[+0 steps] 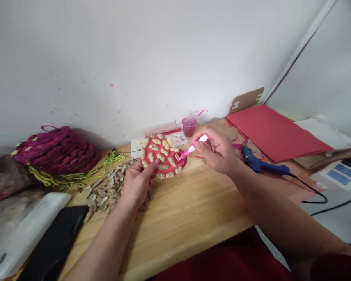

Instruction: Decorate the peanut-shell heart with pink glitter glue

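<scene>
A red disc with peanut shells stuck over it is held above the wooden table by my left hand, thumb on its face. In my right hand is a paintbrush with a white and pink handle, pinched between thumb and fingers. Its tip touches the disc's right edge, where a shell is coated in wet magenta paint. Most other shells on the disc are bare tan. Behind the disc stands a clear plastic cup with magenta paint in it.
Loose peanut shells lie beside my left wrist. Magenta-painted stacked pieces with yellow-green string sit at the left, near a black phone. On the right are a blue glue gun with its cord and red sheets.
</scene>
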